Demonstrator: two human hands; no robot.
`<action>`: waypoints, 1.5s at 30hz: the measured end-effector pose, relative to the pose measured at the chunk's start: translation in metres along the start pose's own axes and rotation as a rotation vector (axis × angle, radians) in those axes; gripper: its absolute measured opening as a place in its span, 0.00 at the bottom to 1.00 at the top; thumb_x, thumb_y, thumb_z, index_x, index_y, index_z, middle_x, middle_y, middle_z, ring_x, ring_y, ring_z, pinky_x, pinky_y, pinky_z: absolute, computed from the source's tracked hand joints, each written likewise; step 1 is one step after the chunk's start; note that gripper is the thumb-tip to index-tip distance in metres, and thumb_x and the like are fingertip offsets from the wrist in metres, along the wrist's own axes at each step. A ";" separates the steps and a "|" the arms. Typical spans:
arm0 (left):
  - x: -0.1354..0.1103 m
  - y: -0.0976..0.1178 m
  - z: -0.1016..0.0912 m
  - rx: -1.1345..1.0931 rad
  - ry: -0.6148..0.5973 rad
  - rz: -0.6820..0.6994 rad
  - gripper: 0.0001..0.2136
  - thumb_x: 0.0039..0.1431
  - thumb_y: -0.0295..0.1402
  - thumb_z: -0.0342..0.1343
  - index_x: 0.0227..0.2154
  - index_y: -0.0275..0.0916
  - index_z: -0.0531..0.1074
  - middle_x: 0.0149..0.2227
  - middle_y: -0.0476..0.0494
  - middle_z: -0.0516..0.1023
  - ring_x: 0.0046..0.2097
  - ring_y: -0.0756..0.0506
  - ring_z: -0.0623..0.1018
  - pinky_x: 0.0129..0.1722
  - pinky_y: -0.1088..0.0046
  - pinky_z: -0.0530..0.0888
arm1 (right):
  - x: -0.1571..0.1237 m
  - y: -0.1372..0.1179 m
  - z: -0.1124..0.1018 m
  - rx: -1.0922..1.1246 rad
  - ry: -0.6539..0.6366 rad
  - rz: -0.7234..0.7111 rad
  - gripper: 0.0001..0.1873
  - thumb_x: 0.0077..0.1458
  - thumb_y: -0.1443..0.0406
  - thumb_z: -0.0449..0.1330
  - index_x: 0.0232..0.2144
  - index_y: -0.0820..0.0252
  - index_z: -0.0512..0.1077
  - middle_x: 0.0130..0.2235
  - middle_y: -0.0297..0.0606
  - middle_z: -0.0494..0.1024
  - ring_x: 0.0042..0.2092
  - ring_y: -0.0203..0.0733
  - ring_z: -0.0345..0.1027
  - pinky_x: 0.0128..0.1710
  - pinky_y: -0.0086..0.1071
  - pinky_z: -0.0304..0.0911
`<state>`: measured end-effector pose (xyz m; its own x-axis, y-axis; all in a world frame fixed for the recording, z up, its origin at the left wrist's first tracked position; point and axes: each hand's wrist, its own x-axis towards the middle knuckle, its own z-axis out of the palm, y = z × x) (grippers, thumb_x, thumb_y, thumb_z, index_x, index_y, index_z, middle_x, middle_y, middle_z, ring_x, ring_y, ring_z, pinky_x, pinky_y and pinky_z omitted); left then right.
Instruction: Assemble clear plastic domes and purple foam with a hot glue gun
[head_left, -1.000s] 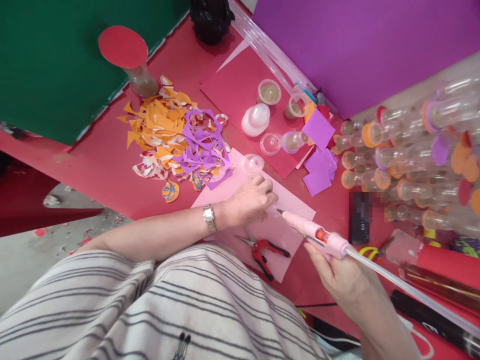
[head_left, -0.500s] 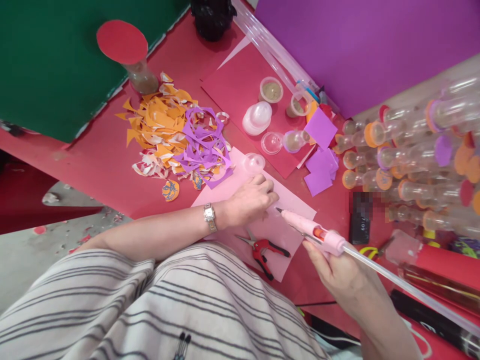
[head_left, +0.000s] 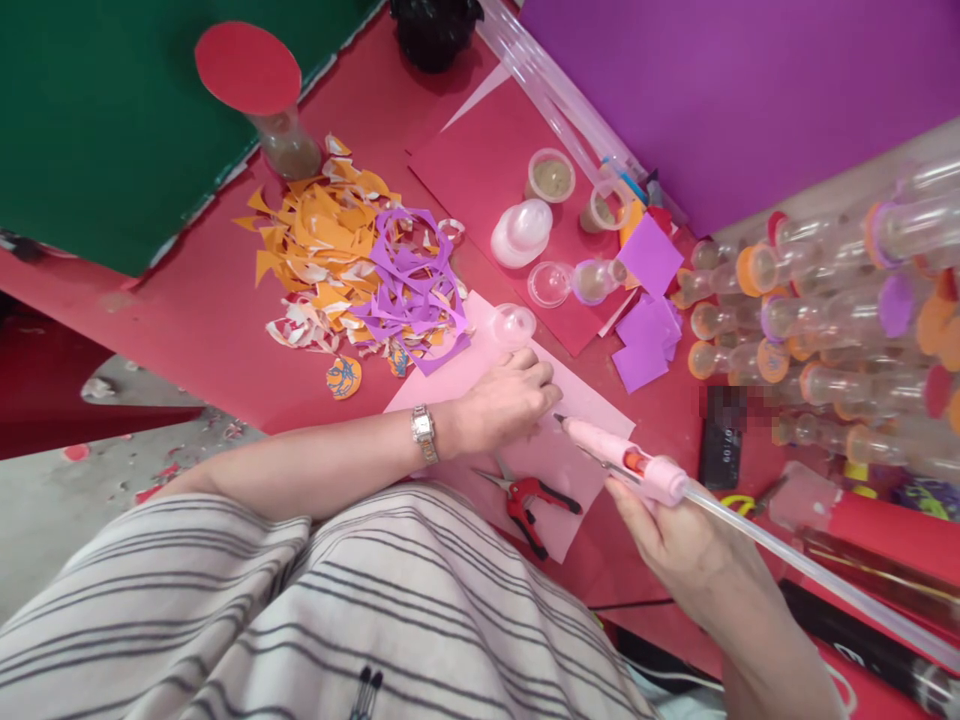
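While the right hand point(head_left: 694, 550) grips, the glue gun point(head_left: 619, 452) juts beyond.

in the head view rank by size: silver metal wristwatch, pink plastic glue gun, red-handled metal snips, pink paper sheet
1. Paper sheet
2. Glue gun and red-handled snips: too close to rank
3. Silver wristwatch
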<state>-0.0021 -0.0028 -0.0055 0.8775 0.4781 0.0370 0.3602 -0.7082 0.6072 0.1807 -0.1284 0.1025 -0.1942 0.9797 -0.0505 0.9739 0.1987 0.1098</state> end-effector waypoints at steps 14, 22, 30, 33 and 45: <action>0.000 0.002 -0.001 -0.019 0.017 -0.006 0.07 0.65 0.27 0.54 0.41 0.33 0.77 0.40 0.37 0.76 0.44 0.40 0.69 0.46 0.63 0.66 | 0.009 -0.002 -0.002 0.000 0.014 -0.028 0.27 0.71 0.49 0.42 0.26 0.56 0.65 0.17 0.30 0.63 0.17 0.36 0.54 0.20 0.32 0.47; -0.001 0.004 -0.001 -0.032 0.020 -0.007 0.09 0.68 0.29 0.52 0.40 0.33 0.77 0.41 0.36 0.77 0.43 0.40 0.68 0.46 0.62 0.66 | 0.010 -0.002 -0.001 -0.015 0.003 -0.033 0.28 0.72 0.49 0.41 0.27 0.57 0.65 0.17 0.31 0.64 0.18 0.36 0.57 0.21 0.31 0.49; 0.001 0.006 -0.004 -0.062 -0.021 -0.033 0.09 0.67 0.26 0.51 0.41 0.33 0.77 0.41 0.36 0.76 0.44 0.40 0.69 0.46 0.62 0.66 | 0.011 -0.001 -0.001 -0.010 -0.010 -0.040 0.28 0.71 0.49 0.42 0.26 0.57 0.65 0.17 0.31 0.63 0.18 0.36 0.57 0.21 0.31 0.48; 0.001 0.006 -0.005 -0.066 -0.014 -0.024 0.09 0.67 0.26 0.51 0.40 0.33 0.77 0.41 0.36 0.76 0.43 0.40 0.69 0.45 0.62 0.66 | 0.011 0.000 -0.001 -0.010 -0.023 -0.027 0.28 0.71 0.48 0.42 0.26 0.57 0.65 0.17 0.31 0.62 0.18 0.37 0.56 0.21 0.31 0.48; 0.000 0.002 0.007 0.004 0.071 0.032 0.17 0.55 0.37 0.69 0.43 0.31 0.74 0.44 0.34 0.76 0.46 0.38 0.70 0.46 0.63 0.66 | -0.007 -0.004 0.017 0.153 0.085 0.055 0.25 0.71 0.49 0.46 0.28 0.57 0.68 0.20 0.34 0.71 0.20 0.38 0.63 0.21 0.33 0.51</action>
<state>0.0012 -0.0081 -0.0101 0.8641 0.4904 0.1128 0.3333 -0.7257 0.6019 0.1799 -0.1365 0.0851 -0.1431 0.9890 0.0364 0.9886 0.1446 -0.0427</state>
